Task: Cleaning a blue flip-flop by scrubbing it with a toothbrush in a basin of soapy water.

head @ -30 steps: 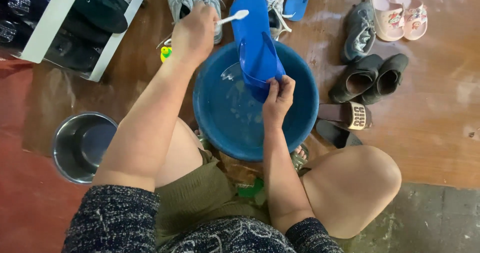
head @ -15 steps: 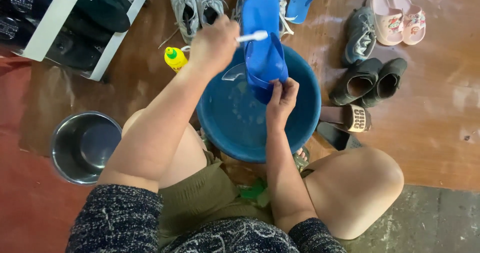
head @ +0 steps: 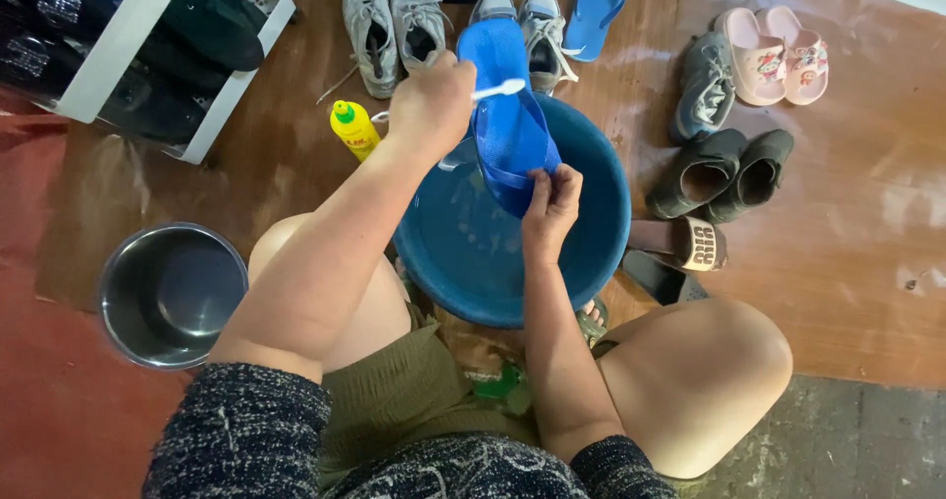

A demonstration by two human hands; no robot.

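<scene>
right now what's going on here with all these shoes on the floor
A person sits on the floor over a blue basin. The right hand grips a blue flip-flop by its lower end above the basin, and the left hand holds a white toothbrush against it. A yellow bottle, a steel pot and other shoes lie around.

yellow bottle (head: pixel 353 128) | green cap, red label | upright on floor, left of blue basin (head: pixel 601 223)
</scene>
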